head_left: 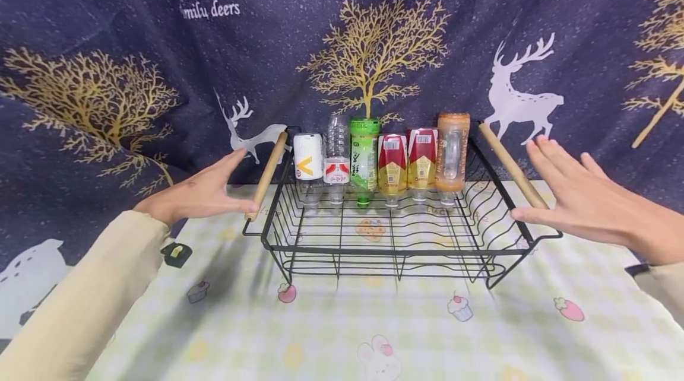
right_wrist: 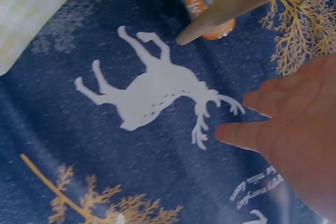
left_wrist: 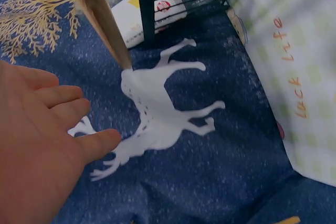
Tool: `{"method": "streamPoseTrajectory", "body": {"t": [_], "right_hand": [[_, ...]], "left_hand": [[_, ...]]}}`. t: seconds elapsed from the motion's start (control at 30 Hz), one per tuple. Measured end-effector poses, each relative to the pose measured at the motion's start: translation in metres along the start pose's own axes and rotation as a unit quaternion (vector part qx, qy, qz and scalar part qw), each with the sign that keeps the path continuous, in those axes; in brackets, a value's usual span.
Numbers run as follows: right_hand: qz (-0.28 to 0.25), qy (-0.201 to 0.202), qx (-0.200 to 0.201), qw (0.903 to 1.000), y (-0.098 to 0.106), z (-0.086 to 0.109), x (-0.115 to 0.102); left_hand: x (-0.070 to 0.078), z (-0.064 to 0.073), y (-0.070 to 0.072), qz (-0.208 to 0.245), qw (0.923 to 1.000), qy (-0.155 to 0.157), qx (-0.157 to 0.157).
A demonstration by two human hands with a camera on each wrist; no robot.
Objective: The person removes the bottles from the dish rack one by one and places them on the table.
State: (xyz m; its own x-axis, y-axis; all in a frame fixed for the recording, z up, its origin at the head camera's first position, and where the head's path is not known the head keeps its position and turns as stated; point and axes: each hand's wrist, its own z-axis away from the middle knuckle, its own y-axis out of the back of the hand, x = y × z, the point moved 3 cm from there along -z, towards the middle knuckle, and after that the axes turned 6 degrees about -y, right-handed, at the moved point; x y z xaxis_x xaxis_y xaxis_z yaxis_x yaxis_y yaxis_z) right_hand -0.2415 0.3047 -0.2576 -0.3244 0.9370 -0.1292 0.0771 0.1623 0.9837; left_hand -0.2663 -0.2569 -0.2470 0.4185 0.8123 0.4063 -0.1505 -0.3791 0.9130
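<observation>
Head view: my left hand (head_left: 205, 188) and right hand (head_left: 593, 197) are held well apart, fingers extended and gripping nothing, at the left wooden handle (head_left: 269, 173) and right wooden handle (head_left: 513, 165) of a black wire rack (head_left: 395, 252). Whether either touches its handle, I cannot tell. The rack stands on the worktop (head_left: 240, 333) between my hands; six drink containers (head_left: 369, 155) line its far side, before a dark cloth (head_left: 267, 60).

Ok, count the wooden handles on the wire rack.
2. The left handle is at the left end of the wire rack, by the left hand; the right handle is at the opposite end, by the right hand. No others show.
</observation>
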Motion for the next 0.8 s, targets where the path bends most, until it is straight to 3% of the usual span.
{"method": "streamPoseTrajectory", "body": {"t": [0.3, 0.8], "right_hand": [[-0.049, 0.021, -0.044, 0.9976, 0.019, -0.031, -0.019], [-0.107, 0.041, -0.078, 0.9903, 0.030, -0.074, -0.056]], "left_hand": [[0.010, -0.033, -0.001, 0.011, 0.9998, 0.002, 0.015], [0.007, -0.067, -0.007, 0.048, 0.9981, 0.017, 0.036]]}}
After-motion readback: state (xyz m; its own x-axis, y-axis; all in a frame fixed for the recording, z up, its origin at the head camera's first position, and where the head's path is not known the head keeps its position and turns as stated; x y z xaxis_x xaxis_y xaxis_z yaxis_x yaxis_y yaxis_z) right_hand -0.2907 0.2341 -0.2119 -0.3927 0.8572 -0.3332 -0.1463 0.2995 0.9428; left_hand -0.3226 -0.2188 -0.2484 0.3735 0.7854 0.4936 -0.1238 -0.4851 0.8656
